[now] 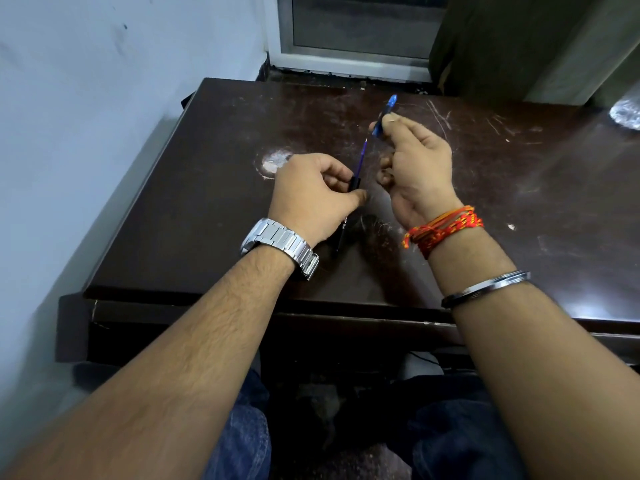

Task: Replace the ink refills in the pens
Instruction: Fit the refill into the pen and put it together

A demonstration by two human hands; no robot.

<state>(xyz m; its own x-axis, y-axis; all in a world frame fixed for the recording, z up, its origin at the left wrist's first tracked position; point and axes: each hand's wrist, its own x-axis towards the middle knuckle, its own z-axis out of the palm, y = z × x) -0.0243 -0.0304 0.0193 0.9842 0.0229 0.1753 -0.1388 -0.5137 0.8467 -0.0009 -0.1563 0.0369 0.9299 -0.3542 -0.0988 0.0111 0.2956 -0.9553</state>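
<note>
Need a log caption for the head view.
The left hand grips a black pen barrel with its refill protruding; the right hand pinches a blue pen piece above a dark table.

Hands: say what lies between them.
Head view: a thin purple refill spans from the black barrel in the left hand to the blue piece the right hand pinches.

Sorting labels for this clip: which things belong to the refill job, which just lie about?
Job: black pen barrel in left hand, refill, blue pen piece in right hand.
Lying about: clear plastic thing, far right of table.
</note>
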